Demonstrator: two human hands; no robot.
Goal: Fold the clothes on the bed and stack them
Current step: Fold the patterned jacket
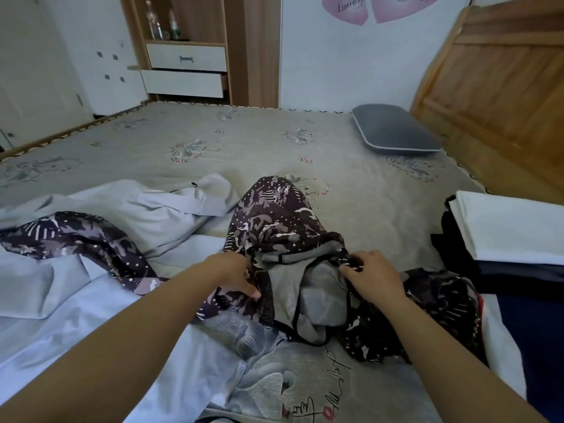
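A dark patterned garment with a grey inside lies crumpled on the bed in front of me. My left hand grips its waist edge on the left. My right hand pinches the same edge on the right, so the opening is spread between them. A second patterned piece stretches away to the left. Light blue-grey clothes lie loose across the left of the bed. At the right edge sits a stack of folded clothes, white on top of dark ones.
A grey pillow lies at the far right by the wooden headboard. Beyond the bed stands a wooden cabinet with white drawers, the lower one pulled out. The bed's far half shows bare floral sheet.
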